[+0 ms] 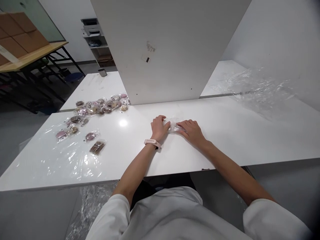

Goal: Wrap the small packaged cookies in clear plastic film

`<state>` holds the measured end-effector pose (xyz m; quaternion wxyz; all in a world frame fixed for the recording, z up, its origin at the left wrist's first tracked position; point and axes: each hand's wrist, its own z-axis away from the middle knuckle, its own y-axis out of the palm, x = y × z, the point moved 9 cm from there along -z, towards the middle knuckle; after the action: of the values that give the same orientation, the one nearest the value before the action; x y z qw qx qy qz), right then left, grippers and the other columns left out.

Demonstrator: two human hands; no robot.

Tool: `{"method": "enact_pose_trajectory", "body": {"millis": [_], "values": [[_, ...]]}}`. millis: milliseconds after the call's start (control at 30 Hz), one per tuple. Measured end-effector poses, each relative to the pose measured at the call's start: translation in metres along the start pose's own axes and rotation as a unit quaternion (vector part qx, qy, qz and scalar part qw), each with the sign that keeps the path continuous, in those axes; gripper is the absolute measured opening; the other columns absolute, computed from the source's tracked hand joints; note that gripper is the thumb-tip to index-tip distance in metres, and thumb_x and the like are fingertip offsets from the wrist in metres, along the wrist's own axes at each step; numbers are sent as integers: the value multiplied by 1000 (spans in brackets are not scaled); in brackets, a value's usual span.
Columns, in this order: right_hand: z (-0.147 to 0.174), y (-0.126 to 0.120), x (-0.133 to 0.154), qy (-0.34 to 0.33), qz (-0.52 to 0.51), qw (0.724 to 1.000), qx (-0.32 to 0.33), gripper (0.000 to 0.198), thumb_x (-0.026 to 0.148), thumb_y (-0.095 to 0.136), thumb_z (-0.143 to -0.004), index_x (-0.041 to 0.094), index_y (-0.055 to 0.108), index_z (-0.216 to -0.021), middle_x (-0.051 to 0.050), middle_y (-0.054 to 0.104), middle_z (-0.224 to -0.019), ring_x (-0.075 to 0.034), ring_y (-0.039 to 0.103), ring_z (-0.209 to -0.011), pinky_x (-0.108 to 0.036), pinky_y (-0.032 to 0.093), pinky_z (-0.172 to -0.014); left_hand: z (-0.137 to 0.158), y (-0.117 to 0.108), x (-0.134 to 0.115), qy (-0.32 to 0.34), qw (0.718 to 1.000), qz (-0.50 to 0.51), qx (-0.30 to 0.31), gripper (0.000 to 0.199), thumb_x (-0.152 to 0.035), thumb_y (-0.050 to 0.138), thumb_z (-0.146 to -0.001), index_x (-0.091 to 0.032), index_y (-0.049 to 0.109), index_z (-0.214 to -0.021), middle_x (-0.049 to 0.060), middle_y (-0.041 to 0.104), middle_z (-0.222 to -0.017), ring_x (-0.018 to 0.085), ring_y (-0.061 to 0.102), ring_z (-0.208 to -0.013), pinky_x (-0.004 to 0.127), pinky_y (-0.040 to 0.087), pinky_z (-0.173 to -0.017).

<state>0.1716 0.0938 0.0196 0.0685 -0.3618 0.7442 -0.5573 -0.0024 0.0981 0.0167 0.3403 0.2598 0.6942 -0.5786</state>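
Between my two hands a small crumpled piece of clear plastic film point(174, 126) lies on the white table. My left hand point(158, 127), with a pink band on its wrist, has its thumb and curled fingers closed on the film's left end. The right end is pressed between the thumb and fingers of my right hand point(192, 131). Whether anything is inside the film, I cannot make out. Off to the left lie a brown square packet point(97, 147) and a round pinkish packet point(90, 136), both in clear wrappers.
Several more wrapped round packets point(107, 106) cluster at the table's back left. Clear plastic film spreads over the left front and hangs below the edge. A white upright panel point(170, 50) stands behind my hands. Another heap of clear film point(265, 90) lies at the right.
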Motion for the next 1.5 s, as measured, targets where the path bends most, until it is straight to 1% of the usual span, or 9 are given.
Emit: {"method": "enact_pose_trajectory", "body": {"millis": [233, 400, 533, 667, 833, 1000, 1267, 1400, 1500], "values": [[-52, 11, -57, 171, 2, 981, 95, 61, 66, 34, -99, 21, 62, -67, -8, 64, -73, -27, 60, -81, -47, 40, -87, 0, -8, 18, -41, 991, 123, -23, 15, -26, 50, -94, -20, 61, -103, 8, 67, -108, 20, 61, -98, 36, 50, -88], [-50, -4, -48, 93, -32, 993, -64, 45, 49, 37, -101, 26, 62, -130, -13, 57, -140, -32, 52, -124, -51, 43, -99, 3, -8, 23, -25, 995, 79, -58, 21, -15, 50, -88, -22, 63, -102, 7, 66, -103, 23, 61, -99, 40, 52, -86], [-34, 20, -21, -17, -90, 995, 40, 51, 42, 33, -104, 32, 43, -152, -6, 53, -149, -27, 50, -132, -48, 42, -107, 3, -7, 22, -13, 996, 61, -65, 22, -13, 49, -87, -23, 64, -99, 7, 66, -101, 24, 62, -100, 41, 52, -88], [-21, 17, -31, 7, -65, 997, 49, 58, 47, 50, -97, 31, 45, -153, -8, 62, -136, -27, 55, -115, -46, 45, -103, 2, -8, 19, 1, 997, 53, -59, 21, -11, 49, -85, -22, 65, -95, 7, 67, -103, 23, 62, -99, 41, 52, -89], [-6, -23, -125, 163, -28, 985, -52, 58, 46, 42, -98, 13, 55, -143, -19, 64, -119, -34, 53, -114, -56, 40, -106, 1, -7, 17, 0, 997, 51, -52, 23, -11, 46, -88, -22, 65, -94, 7, 67, -103, 22, 62, -97, 39, 53, -84], [-9, -65, -248, 397, 16, 898, -191, 67, 44, 26, -102, 2, 37, -153, -30, 54, -129, -38, 50, -123, -61, 37, -103, -3, -6, 14, -4, 998, 35, -58, 23, -10, 46, -87, -24, 65, -88, 5, 68, -99, 22, 62, -93, 40, 52, -83], [-100, -44, -282, 356, 45, 920, -155, 59, 43, 32, -106, 13, 38, -157, -27, 33, -160, -28, 26, -148, -51, 23, -111, -4, -6, 16, -11, 997, 56, -53, 22, -11, 48, -86, -24, 65, -90, 4, 67, -96, 20, 62, -90, 37, 52, -80], [-60, -72, -324, 472, 149, 845, -204, 57, 25, 29, -105, -1, 35, -155, -40, 30, -155, -29, 28, -147, -58, 22, -106, -4, -7, 17, -23, 996, 71, -47, 22, -11, 47, -87, -24, 65, -90, 3, 67, -91, 19, 62, -87, 36, 52, -78], [-23, -86, -346, 462, 181, 852, -167, 52, 25, 36, -102, -9, 59, -133, -47, 51, -130, -38, 46, -134, -62, 30, -96, -5, -7, 18, -23, 996, 72, -43, 22, -11, 48, -87, -24, 65, -90, 3, 67, -90, 19, 62, -86, 35, 51, -77]]}}
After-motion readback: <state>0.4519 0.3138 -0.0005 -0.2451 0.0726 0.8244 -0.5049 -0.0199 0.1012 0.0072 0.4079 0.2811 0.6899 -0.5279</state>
